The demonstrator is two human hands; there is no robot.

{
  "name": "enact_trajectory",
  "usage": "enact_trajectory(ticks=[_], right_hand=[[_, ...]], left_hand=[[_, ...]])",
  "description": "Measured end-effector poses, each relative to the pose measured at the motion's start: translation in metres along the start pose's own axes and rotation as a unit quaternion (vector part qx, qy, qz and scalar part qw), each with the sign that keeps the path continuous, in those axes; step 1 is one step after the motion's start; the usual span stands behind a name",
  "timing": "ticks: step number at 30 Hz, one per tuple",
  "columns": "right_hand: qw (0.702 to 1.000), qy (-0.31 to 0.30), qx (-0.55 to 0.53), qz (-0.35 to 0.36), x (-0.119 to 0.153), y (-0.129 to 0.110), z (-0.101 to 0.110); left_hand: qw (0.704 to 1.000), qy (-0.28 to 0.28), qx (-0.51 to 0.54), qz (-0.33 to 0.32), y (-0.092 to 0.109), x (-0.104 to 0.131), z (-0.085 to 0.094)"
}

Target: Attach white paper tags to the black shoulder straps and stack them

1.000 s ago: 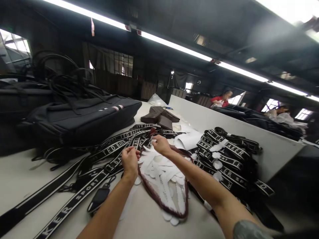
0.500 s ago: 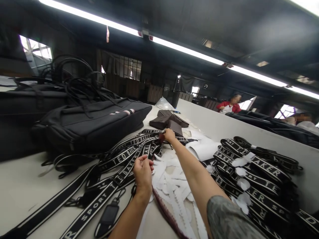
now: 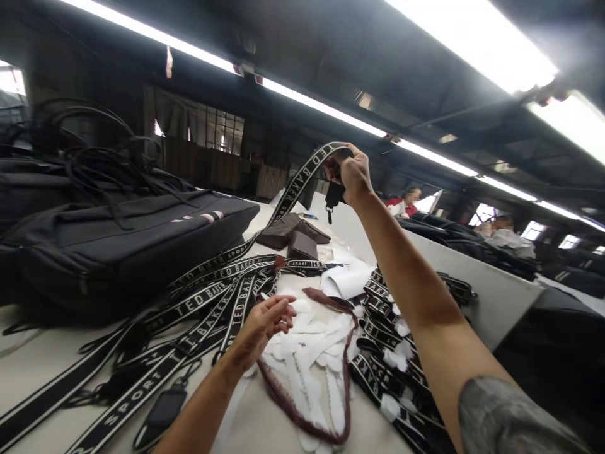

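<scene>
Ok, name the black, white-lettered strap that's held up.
The flat black strap with white lettering arching up to the right hand; the others lie lower.

Black, white-lettered strap (image 3: pixel 302 180), maroon strip (image 3: pixel 289 413), white scraps (image 3: pixel 297 359), black bag (image 3: pixel 155 236)

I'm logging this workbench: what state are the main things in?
Held strap, lifted at one end
Right hand, raised, gripping it
Left hand, partly open
Left-side straps, spread loosely
Right-side straps, folded, bundled
White paper, curled
White strips, heaped loosely
Ceiling lights, lit
</scene>
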State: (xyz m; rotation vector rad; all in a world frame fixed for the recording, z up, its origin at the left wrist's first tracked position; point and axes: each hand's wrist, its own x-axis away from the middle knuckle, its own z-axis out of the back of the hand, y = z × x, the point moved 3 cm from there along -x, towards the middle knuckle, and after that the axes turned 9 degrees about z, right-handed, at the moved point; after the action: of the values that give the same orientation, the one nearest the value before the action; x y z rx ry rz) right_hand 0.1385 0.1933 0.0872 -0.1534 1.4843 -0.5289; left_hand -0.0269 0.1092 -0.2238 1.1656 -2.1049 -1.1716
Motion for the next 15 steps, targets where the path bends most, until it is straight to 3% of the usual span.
enact_trajectory(ticks=[3,6,8,9,12,15], right_hand=[[0.993,-0.112,-0.043,0.001,0.054,-0.061,0.002],[0.959,-0.277,-0.055,-0.030,0.140,-0.118,0.009],[0.912,-0.406,-0.028,-0.048,0.208,-0.150,0.020],[0.896,-0.438,0.012,-0.078,0.241,-0.161,0.029],[0.881,-0.420,0.045,-0.211,0.330,-0.182,0.064],[0.874,-0.256,0.093,-0.402,0.400,-0.186,0.108]], left_hand=[[0.996,-0.087,0.024,-0.017,0.003,0.002,-0.001],[0.980,-0.168,0.088,-0.067,0.013,0.008,-0.004],[0.972,-0.168,0.130,-0.105,0.025,0.013,-0.004],[0.969,-0.148,0.154,-0.125,0.031,0.016,-0.002],[0.952,-0.051,0.257,-0.157,0.049,0.023,0.011],[0.921,0.056,0.359,-0.137,0.060,0.024,0.027]])
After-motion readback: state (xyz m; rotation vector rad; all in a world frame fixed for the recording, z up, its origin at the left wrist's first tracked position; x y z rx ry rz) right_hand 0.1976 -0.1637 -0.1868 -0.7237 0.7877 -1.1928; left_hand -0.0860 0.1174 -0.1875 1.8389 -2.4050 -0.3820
